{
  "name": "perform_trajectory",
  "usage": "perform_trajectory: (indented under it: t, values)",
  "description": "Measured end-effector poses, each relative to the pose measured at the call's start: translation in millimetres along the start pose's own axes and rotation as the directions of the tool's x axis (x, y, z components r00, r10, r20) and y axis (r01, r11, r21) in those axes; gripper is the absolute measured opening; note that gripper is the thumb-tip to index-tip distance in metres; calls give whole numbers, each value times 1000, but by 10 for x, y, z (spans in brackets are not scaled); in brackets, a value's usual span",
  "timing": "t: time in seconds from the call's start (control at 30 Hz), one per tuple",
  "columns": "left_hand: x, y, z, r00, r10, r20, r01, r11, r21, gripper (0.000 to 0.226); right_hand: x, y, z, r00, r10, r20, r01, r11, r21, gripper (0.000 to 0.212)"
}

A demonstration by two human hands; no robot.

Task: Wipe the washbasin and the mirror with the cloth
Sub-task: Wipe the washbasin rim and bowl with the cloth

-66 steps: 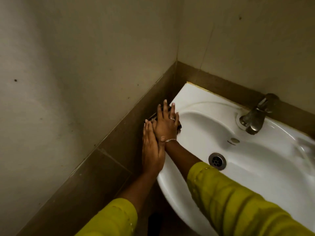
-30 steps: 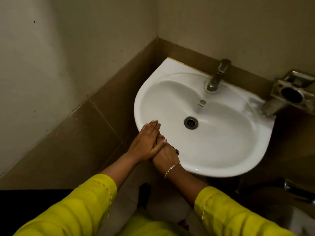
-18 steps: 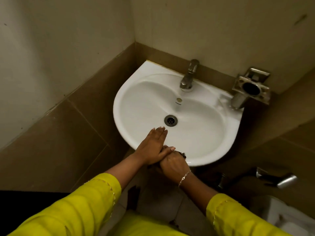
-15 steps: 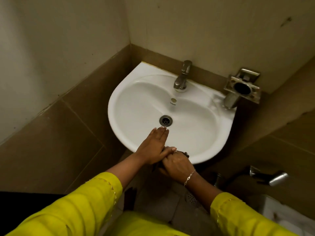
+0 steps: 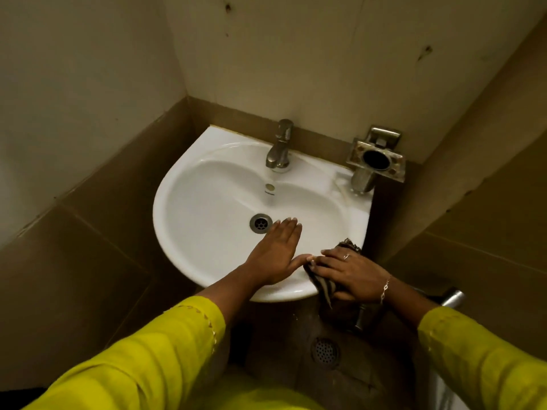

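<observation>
The left hand [image 5: 276, 255] lies flat and open in the near side of the white washbasin [image 5: 177, 184], fingers straight and together, their tips just right of the drain [image 5: 260, 223]. The right hand [image 5: 352, 275] presses a dark striped cloth [image 5: 325, 288] against the basin's near right rim, fingers nearly straight over it; its thumb is hidden. The left thumb touches the right fingertips.
</observation>
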State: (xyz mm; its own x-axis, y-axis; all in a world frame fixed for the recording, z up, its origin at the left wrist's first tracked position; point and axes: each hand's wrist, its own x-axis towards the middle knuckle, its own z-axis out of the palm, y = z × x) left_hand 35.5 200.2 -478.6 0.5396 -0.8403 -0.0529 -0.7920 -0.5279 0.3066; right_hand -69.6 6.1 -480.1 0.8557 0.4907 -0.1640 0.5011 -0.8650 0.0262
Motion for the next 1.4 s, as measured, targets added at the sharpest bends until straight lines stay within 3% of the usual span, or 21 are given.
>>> perform_trajectory:
  t: [0.07, 0.13, 0.2, 0.23, 0.3, 0.4, 0.5, 0.6, 0.8, 1.07, 1.27, 1.4]
  values:
    - [109, -28, -10, 1000, 23, -10, -24, 1000, -5, 71, -39, -124, -20, 992, 122, 13, -123, 988, 95, 70]
    - [232, -76, -28, 999, 38, -25, -39, 999, -14, 71, -29, -388, -61, 910, 408, -69, -354, 854, 381, 72]
    - [340, -124, -48, 999, 25, -24, -26, 999, -45, 71, 71, -668, -78, 692, 707, -147, -441, 574, 690, 63]
    - [392, -145, -62, 1000, 16, -21, -17, 998, -59, 71, 149, -755, -80, 567, 813, -128, -483, 455, 749, 56]
    - [496, -174, -101, 1000, 18, -14, -19, 998, -56, 70, 309, -836, -84, 419, 908, -8, -641, 302, 706, 50]
    - [637, -221, -149, 999, 46, -23, -46, 999, -18, 70, 473, -850, -25, 326, 922, 209, -859, 197, 472, 70]
    - [762, -271, -160, 997, 60, -39, -59, 998, 2, 72, 573, -810, 40, 239, 937, 253, -897, 113, 428, 79]
    - [847, -312, -150, 995, 82, -59, -81, 997, 14, 73, 581, -608, 57, 199, 939, 282, -903, 64, 424, 87]
    - [1009, -388, -133, 993, 97, -60, -97, 995, 11, 74, 606, 87, 42, 220, 945, 242, -922, 120, 369, 91]
    - [1129, -511, -129, 994, 99, -48, -98, 995, 23, 77, 955, 745, 42, 200, 974, 104, -951, 167, 259, 73]
    - [1118, -708, -94, 997, 74, 8, -74, 996, 56, 79, 1347, 929, 6, 108, 992, 69, -945, 80, 316, 66]
    - [1077, -869, -100, 996, 85, -10, -84, 994, 65, 80, 1622, 1003, -5, 54, 992, 112, -929, 9, 369, 72]
